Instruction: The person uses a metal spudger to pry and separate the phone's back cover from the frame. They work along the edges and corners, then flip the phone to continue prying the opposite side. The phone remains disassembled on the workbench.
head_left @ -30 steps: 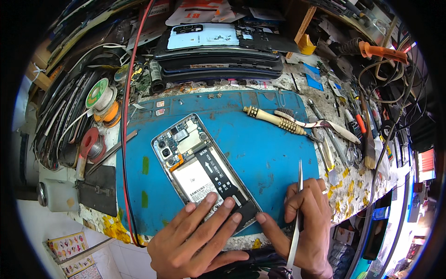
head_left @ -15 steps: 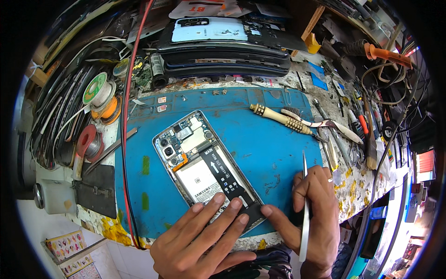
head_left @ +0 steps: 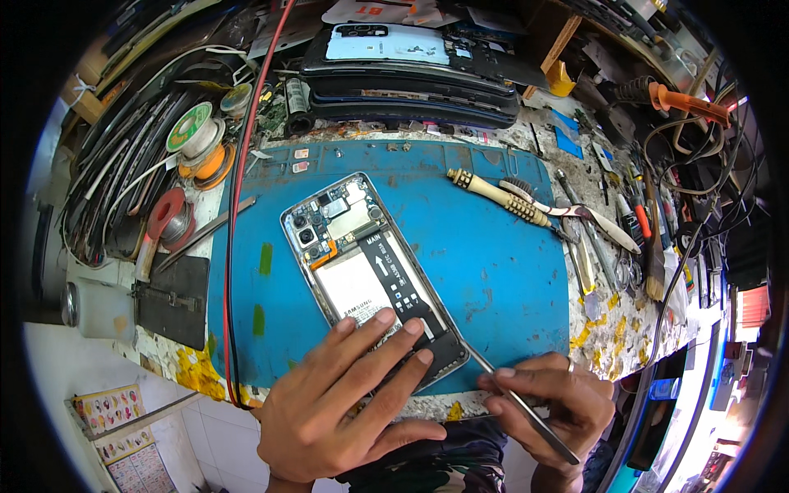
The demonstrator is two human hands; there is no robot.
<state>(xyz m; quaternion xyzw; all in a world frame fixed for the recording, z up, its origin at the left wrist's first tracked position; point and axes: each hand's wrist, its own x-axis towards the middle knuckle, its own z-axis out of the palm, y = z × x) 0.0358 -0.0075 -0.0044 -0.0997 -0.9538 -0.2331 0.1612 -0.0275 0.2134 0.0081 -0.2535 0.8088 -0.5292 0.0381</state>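
Observation:
An opened smartphone (head_left: 349,283) lies tilted on the blue mat, its back cover off. Its white battery, black ribbon flex, circuit board and cameras show. My left hand (head_left: 341,394) rests flat across the lower end of the phone, fingers stretched out over the battery. At the phone's lower right corner, my right hand (head_left: 559,407) grips slim metal tweezers (head_left: 541,424) between thumb and fingers. The tweezers' tip reaches the right edge of the frame near that corner; whether it touches is too small to tell.
A blue work mat (head_left: 501,287) spans the bench. Beyond it stands a stack of phone parts (head_left: 411,90). Solder spools (head_left: 193,135) and red and black cables (head_left: 238,189) are at left. A beige-handled tool (head_left: 497,197), a toothbrush (head_left: 604,228) and brushes lie at right.
My right hand has turned the tweezers from upright to slanting, bringing the tip to the phone's lower right edge. My left hand stays on the phone. The whole view has shifted slightly.

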